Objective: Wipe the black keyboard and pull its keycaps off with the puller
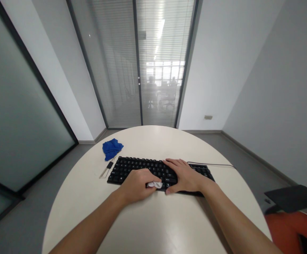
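Observation:
A black keyboard (140,164) lies on the round table in front of me. My left hand (139,185) is closed on a crumpled white wipe (154,184), pinched between thumb and fingers at the keyboard's near edge, by the bottom row of keys. My right hand (186,176) spans the keyboard right of its middle, gripping it with the thumb at the near edge and the fingers at the far edge. It covers many keys there. The keyboard's cable (211,164) runs off to the right.
A crumpled blue cloth (112,148) lies on the pale round table (153,137) at the back left. Near it is a thin pale item with a black block (110,164). An orange and black chair (291,225) stands at the lower right. Glass panels with blinds (121,70) are ahead.

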Demonstrator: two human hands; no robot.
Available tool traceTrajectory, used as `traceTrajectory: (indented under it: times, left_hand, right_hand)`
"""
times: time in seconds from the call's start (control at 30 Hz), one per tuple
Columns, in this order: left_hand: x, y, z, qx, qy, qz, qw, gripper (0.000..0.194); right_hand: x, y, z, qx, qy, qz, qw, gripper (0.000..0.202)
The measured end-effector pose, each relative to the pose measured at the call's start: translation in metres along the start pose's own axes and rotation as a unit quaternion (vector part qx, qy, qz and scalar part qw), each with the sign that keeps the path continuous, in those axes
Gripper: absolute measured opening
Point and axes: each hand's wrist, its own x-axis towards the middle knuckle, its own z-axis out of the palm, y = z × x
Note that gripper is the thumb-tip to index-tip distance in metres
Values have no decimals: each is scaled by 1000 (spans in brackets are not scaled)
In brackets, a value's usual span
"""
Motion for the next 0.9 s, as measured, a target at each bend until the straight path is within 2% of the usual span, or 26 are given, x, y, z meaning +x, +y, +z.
traceTrajectory:
  times: [0.07,0.13,0.47,0.63,0.9]
  left_hand:
    - [1,-1,2,21,34,-36,999,28]
    - [3,-2,5,40,44,-57,997,29]
    - [8,12,7,39,-5,-87,995,29]
    - [7,13,6,36,-13,-69,997,29]
    - [4,9,3,63,-52,16,997,29]
  right_hand:
    - [0,-1,-1,2,-2,3,1000,117]
    - [0,-2,-1,1,0,6,1000,117]
    - [-1,1,1,-6,10,-4,1000,115]
    - [0,3,4,0,18,-11,1000,115]
    - [0,2,3,-2,15,-9,1000,117]
